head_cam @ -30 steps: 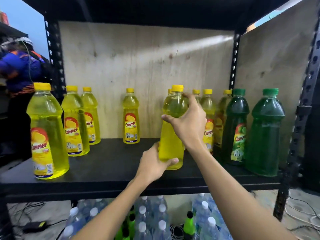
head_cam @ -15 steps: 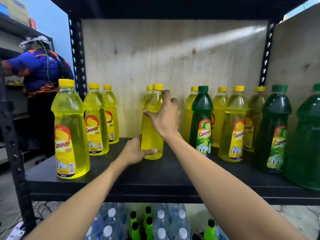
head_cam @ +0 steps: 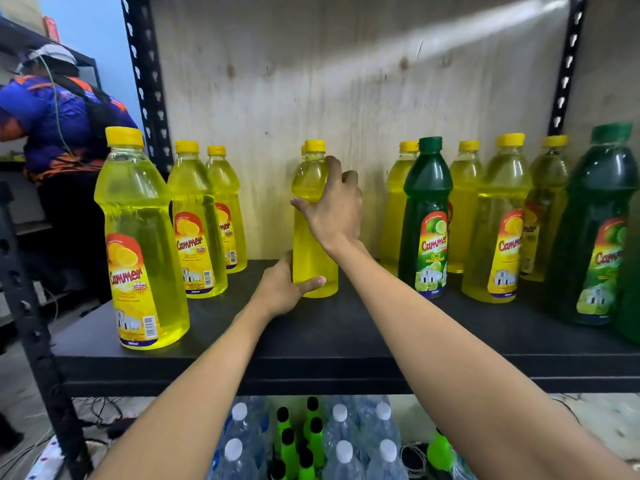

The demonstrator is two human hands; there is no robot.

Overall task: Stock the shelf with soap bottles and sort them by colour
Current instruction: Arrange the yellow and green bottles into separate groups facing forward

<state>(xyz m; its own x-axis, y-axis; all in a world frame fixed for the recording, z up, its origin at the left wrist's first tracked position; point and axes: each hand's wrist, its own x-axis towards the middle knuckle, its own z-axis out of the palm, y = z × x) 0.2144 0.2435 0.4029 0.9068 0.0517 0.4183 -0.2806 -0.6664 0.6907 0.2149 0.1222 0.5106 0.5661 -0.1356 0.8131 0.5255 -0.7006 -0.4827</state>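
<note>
A yellow soap bottle [head_cam: 311, 251] stands upright mid-shelf, its label turned away. My left hand [head_cam: 282, 292] wraps its base; my right hand [head_cam: 334, 209] grips its shoulder below the yellow cap. A second yellow bottle is mostly hidden right behind it. Three yellow bottles stand at the left, the nearest [head_cam: 142, 244] by the front edge. To the right, a green bottle [head_cam: 427, 220] stands among several yellow ones [head_cam: 497, 220], and a bigger-looking green bottle [head_cam: 599, 230] is at the far right.
The black shelf board [head_cam: 346, 337] sits in a black perforated metal frame [head_cam: 145, 81] with a plywood back. Water bottles [head_cam: 341, 441] and green bottles [head_cam: 287, 441] are packed below. A person in a blue top [head_cam: 59, 133] bends over at the left.
Both hands have carried the yellow bottle leftward along the shelf, away from the right-hand group, and it now rests on the board near the middle. My view shifted so more bottles show at right.
</note>
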